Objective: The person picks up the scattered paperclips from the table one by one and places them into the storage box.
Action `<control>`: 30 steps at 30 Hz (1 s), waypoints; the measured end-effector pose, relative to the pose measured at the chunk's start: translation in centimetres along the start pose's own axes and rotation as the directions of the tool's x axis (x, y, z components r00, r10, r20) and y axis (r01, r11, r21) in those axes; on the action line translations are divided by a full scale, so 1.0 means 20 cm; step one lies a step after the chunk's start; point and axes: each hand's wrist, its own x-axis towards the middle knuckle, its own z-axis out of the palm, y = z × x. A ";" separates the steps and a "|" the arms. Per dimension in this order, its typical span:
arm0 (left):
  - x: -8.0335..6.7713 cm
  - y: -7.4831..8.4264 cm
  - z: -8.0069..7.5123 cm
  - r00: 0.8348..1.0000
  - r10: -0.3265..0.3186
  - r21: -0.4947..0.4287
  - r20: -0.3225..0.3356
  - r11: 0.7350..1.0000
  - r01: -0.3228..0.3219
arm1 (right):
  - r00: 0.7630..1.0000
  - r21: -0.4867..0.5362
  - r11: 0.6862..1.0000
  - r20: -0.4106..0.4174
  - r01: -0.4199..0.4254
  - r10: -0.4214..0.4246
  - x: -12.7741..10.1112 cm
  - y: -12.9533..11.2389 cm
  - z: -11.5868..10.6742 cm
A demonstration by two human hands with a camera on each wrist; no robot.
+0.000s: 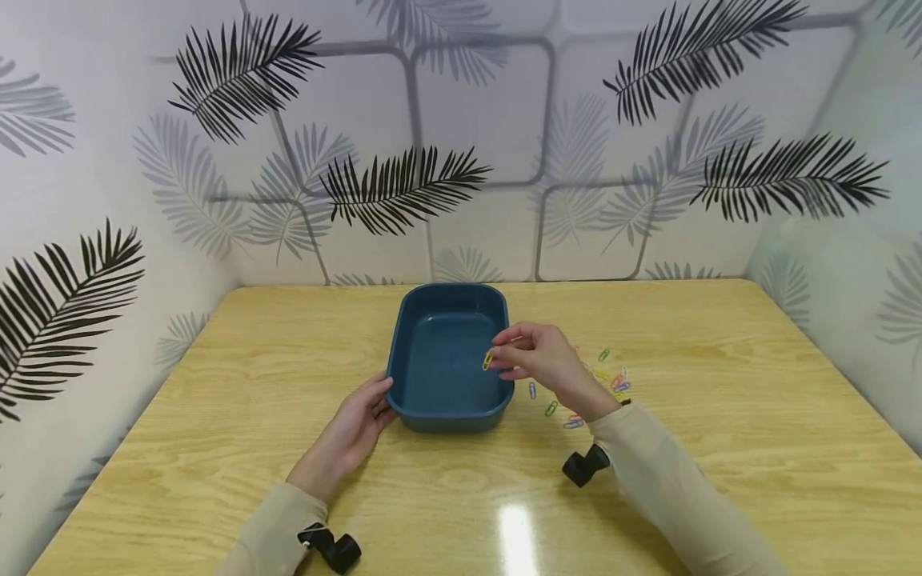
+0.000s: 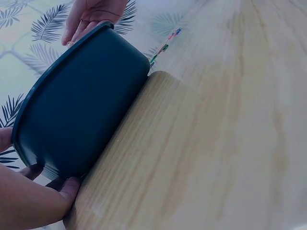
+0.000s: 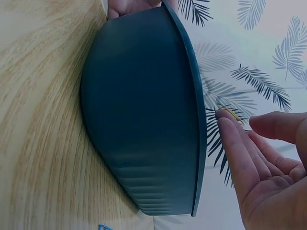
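Note:
A dark blue plastic box with rounded corners stands on the wooden table, its open top facing up. At its near left corner my left hand holds the wall, with fingers at the rim and against the outer side, as the left wrist view also shows. Over the box's right rim, my right hand pinches a yellow paper clip between thumb and fingertips. That clip shows beyond the rim in the right wrist view. Several colourful paper clips lie scattered right of the box, partly behind my right hand and wrist.
Light wooden table extends on both sides of the box. Behind it rises a wall covering with a leaf pattern. A blue paper clip lies close to the box's right side.

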 end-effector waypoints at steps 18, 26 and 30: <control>0.00 0.00 -0.01 1.000 0.004 0.000 0.014 1.000 -0.004 | 1.000 -0.055 0.998 0.017 0.018 -0.017 0.00 -0.01 -0.02; -0.01 -0.01 -0.01 0.999 -0.009 -0.002 0.038 1.000 0.009 | 0.999 -0.211 0.977 -0.035 0.018 -0.026 0.00 -0.03 -0.16; -0.01 0.00 -0.01 0.999 -0.005 -0.007 0.046 1.000 0.005 | 0.997 -0.313 0.950 -0.072 0.010 -0.035 -0.01 -0.05 -0.27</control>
